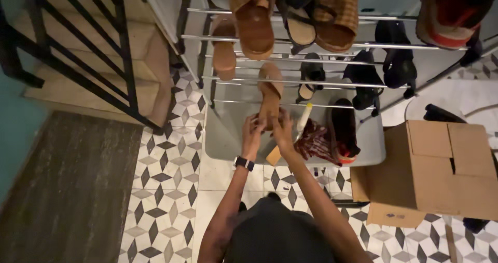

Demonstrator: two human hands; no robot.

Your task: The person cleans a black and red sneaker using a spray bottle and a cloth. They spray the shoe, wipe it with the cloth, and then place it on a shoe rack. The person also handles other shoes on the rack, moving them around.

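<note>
As seen from the head camera, all places are given against the metal-rod shoe rack.

Held item: tan flat leather sandal, lying on one of the rack's lower rods, its near end between both hands.
Left hand: at the rack's front edge, fingers curled around the sandal's near end; black wristwatch on the wrist.
Right hand: just beside the left, fingers closed on the same sandal end.
Upper rods: brown sandals and a woven tan shoe.
Middle rods: black shoes, right of the tan sandal.
Right of rack: brown cardboard box on the patterned tile floor.
Left of rack: black stair railing.
</note>
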